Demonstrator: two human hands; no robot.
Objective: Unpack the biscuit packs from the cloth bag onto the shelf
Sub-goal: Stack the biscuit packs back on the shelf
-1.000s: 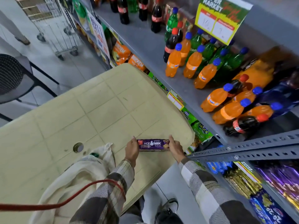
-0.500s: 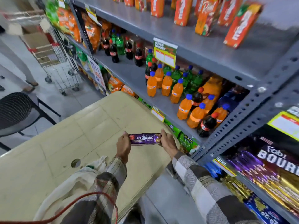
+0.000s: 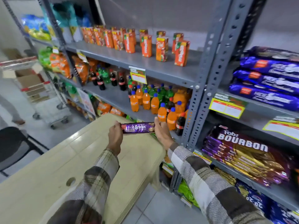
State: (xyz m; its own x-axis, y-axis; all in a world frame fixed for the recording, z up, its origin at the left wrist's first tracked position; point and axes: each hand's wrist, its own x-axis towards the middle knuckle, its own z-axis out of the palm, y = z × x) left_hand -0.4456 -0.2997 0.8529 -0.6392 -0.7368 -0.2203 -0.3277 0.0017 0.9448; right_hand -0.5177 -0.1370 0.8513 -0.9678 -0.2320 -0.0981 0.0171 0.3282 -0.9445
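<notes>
A purple Hide & Seek biscuit pack [image 3: 137,128] is held level in the air between both hands. My left hand [image 3: 115,136] grips its left end and my right hand [image 3: 161,132] grips its right end, above the far edge of the beige plastic table [image 3: 48,167]. To the right, the grey metal shelf [image 3: 252,107] carries blue Hide & Seek packs [image 3: 265,84], with purple Bourbon packs [image 3: 242,152] one level lower. The cloth bag is out of view.
Behind the hands, shelves hold orange soda bottles [image 3: 146,101], cola bottles [image 3: 111,80] and juice cartons [image 3: 145,44]. A perforated grey upright [image 3: 202,88] divides the two shelf bays. A shopping trolley [image 3: 47,101] and a dark chair [image 3: 11,143] stand on the left.
Both hands lifted the pack up off the table and carried it toward the shelves. My view tilted up and right, so the cloth bag dropped out of sight.
</notes>
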